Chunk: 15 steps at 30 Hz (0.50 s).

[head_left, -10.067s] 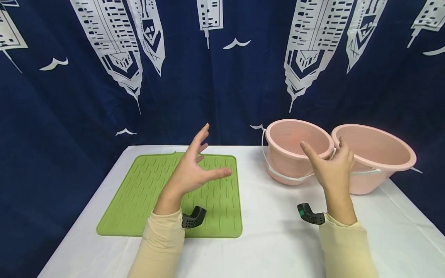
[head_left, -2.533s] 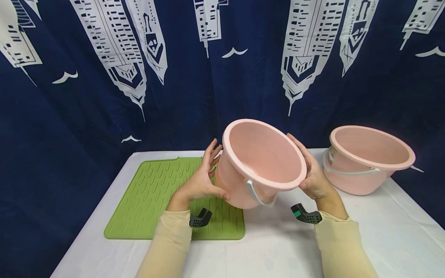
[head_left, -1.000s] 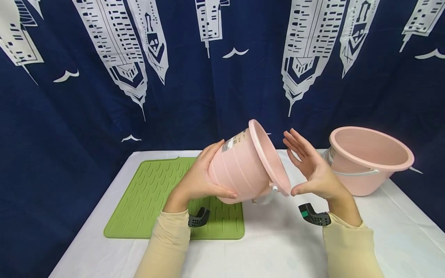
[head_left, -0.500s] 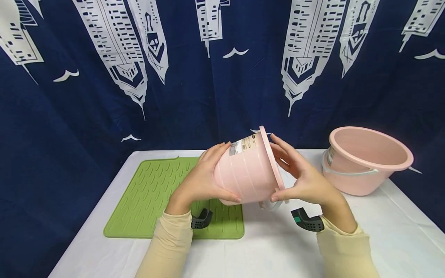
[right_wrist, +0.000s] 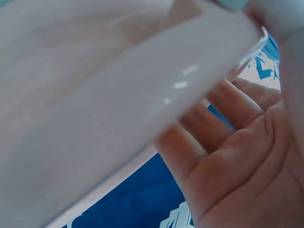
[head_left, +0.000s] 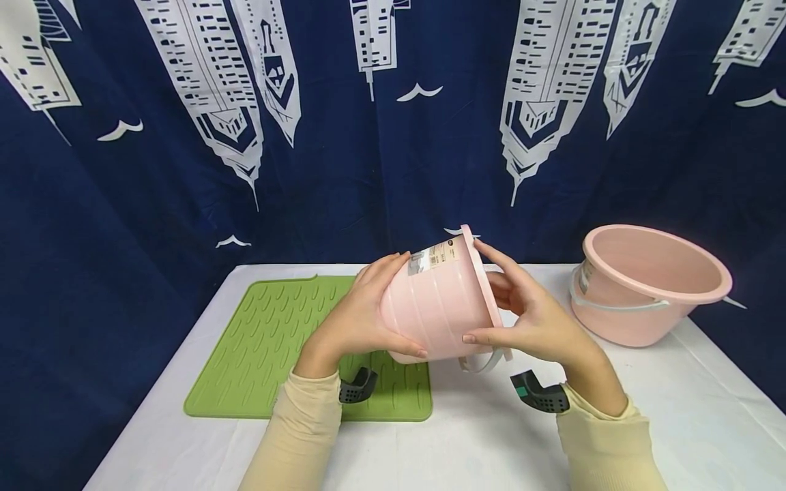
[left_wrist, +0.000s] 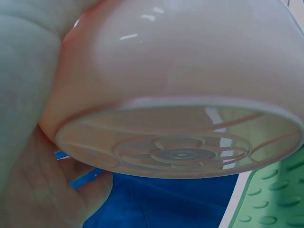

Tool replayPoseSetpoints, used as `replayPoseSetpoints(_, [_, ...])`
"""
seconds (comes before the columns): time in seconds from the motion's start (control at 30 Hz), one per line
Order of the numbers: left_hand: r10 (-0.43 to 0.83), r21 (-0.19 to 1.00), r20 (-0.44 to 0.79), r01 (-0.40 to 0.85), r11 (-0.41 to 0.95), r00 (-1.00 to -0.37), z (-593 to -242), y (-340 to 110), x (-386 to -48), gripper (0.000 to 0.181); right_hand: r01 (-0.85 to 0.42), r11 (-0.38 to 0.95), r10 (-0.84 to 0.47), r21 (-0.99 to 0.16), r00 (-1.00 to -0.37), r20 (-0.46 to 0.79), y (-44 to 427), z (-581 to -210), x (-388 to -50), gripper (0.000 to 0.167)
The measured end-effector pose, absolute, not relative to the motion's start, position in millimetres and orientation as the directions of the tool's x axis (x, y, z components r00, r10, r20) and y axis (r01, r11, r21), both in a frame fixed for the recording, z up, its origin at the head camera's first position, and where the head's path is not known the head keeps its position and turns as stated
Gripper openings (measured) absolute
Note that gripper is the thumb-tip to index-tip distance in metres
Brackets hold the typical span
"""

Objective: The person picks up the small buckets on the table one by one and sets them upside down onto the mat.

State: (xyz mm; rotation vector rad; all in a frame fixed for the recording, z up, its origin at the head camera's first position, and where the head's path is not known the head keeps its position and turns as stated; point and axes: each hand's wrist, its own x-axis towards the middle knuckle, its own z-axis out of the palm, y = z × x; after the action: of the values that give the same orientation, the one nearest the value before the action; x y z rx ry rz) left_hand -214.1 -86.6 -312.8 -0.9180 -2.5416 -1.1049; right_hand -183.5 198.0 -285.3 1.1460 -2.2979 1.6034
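Note:
A pink bucket [head_left: 439, 300] is held up, tipped on its side with its mouth to the right. My left hand [head_left: 356, 314] grips it near the base, thumb on the near side and fingers over the top. At the rim, my right hand [head_left: 534, 314] holds it, with the thumb on the near wall and the index fingertip at the upper rim. The pale handle [head_left: 485, 361] hangs below the rim. In the left wrist view, the bucket's ringed base [left_wrist: 183, 152] shows. The right wrist view has the rim [right_wrist: 156, 80] close up, with fingers [right_wrist: 190, 152] behind it.
A second pink bucket [head_left: 638, 320] stands upright at the back right of the white-covered table [head_left: 460, 443]. A green ridged mat [head_left: 264, 348] lies on the left, partly under the left forearm. Behind the table hangs a dark blue printed curtain [head_left: 381, 170].
The bucket has been lifted from beside the other one and turned mouth-right, its label now showing. My right hand let go about a second ago and has taken hold at the rim again.

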Motion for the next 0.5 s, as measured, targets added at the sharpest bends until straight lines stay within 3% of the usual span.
replayPoseSetpoints(0.3, [0.456, 0.575, 0.428, 0.625, 0.529, -0.780, -312.6, -86.8, -213.7, 0.136, -0.615, 0.165, -0.499, -0.771, -0.726, 0.473, 195.3, -284.4, -181.9, 0.118])
replayPoseSetpoints(0.5, [0.466, 0.523, 0.439, 0.640, 0.562, -0.768, -312.3, -86.0, -213.0, 0.135, -0.664, 0.220, -0.488, -0.714, -0.709, 0.509, 191.2, -284.8, -180.6, 0.113])
